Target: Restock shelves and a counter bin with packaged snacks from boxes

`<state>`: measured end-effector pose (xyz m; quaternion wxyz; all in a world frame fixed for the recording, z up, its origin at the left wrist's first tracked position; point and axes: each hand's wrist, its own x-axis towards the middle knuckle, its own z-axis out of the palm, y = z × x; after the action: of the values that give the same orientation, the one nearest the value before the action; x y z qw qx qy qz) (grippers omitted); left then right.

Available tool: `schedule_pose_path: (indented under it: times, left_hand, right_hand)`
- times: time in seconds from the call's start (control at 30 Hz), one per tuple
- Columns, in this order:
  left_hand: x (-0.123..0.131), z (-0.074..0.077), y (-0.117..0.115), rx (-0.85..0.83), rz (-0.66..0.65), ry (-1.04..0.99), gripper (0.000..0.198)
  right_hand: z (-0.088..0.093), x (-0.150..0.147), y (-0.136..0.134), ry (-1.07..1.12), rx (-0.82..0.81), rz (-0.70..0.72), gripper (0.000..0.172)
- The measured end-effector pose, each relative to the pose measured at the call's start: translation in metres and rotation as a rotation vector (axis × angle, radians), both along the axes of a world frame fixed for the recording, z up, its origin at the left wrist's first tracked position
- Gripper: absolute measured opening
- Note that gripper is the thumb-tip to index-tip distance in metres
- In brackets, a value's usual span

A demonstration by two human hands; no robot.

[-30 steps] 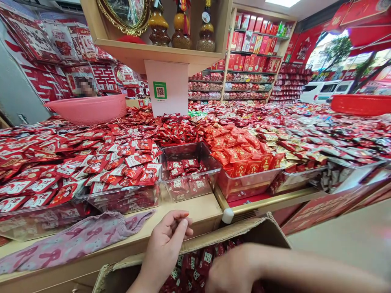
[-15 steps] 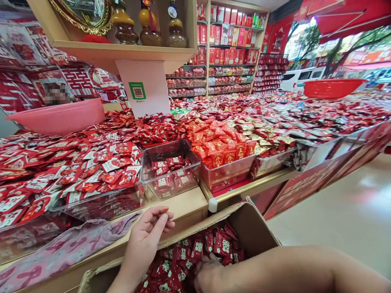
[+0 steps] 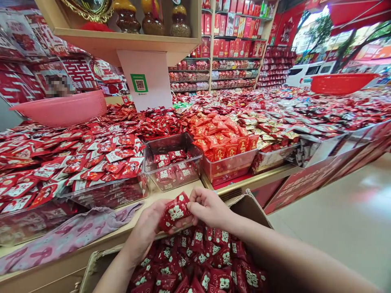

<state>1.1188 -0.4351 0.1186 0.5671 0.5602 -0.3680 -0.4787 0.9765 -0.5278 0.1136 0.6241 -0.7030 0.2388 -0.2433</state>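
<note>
My left hand (image 3: 146,228) and my right hand (image 3: 209,207) meet above an open cardboard box (image 3: 96,264) full of dark red candy packets (image 3: 201,264). Both hands are closed on a small bunch of red packets (image 3: 175,211) with white double-happiness marks, held between them. Just beyond the hands a clear plastic bin (image 3: 172,160) sits on the counter with a few of the same packets at its bottom.
Clear bins heaped with red sweets (image 3: 100,162) cover the wooden counter (image 3: 183,191). A pink patterned cloth (image 3: 70,236) lies on the counter edge at left. A pink basin (image 3: 61,108) and a red basin (image 3: 340,83) stand farther back. Tiled floor (image 3: 351,219) lies at right.
My right hand came up out of the box with a bunch of packets and met my left hand, which now also holds them. The view shifted slightly left and down.
</note>
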Motion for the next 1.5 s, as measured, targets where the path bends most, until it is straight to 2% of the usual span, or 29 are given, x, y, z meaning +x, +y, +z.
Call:
schedule_pose_path:
  times: [0.07, 0.17, 0.27, 0.43, 0.63, 0.87, 1.0, 1.13, 1.23, 1.33, 1.5]
  left_hand:
    - [-0.002, -0.001, -0.002, 0.009, -0.029, -0.177, 0.029]
    - [-0.005, -0.004, -0.004, 0.023, -0.058, -0.281, 0.028]
    - [-0.008, -0.006, -0.004, 0.039, -0.038, -0.282, 0.036]
    - [-0.008, -0.010, -0.002, 0.053, -0.021, -0.228, 0.044]
    - [-0.005, -0.015, -0.001, 0.031, -0.050, -0.206, 0.046]
    - [-0.009, -0.003, 0.001, 0.048, -0.118, -0.292, 0.034]
    - [-0.010, -0.001, 0.003, 0.046, -0.107, -0.233, 0.035]
    - [-0.006, -0.001, 0.003, 0.083, -0.138, -0.163, 0.054]
    - [-0.006, 0.001, 0.002, 0.109, -0.165, -0.134, 0.066]
    - [-0.007, 0.005, 0.002, 0.136, -0.210, -0.141, 0.068]
    - [-0.005, 0.005, 0.002, 0.159, -0.242, -0.143, 0.071]
  right_hand:
    - [-0.006, 0.008, -0.003, -0.099, 0.136, -0.010, 0.014]
    - [-0.012, 0.015, -0.001, -0.156, 0.102, -0.013, 0.026]
    - [-0.013, 0.017, 0.004, -0.158, 0.009, -0.028, 0.032]
    - [-0.016, 0.017, 0.009, -0.223, 0.114, -0.103, 0.031]
    - [-0.020, 0.013, 0.009, -0.292, 0.047, -0.226, 0.034]
    - [-0.027, 0.008, 0.007, -0.256, -0.066, -0.270, 0.032]
    - [-0.028, 0.006, 0.004, -0.245, -0.047, -0.246, 0.032]
    - [-0.026, 0.006, 0.001, -0.238, 0.056, -0.181, 0.034]
    - [-0.020, 0.004, -0.007, -0.196, 0.175, 0.003, 0.031]
    - [-0.011, 0.000, -0.017, -0.115, 0.207, 0.150, 0.036]
    - [-0.003, -0.005, -0.027, -0.035, 0.265, 0.150, 0.037]
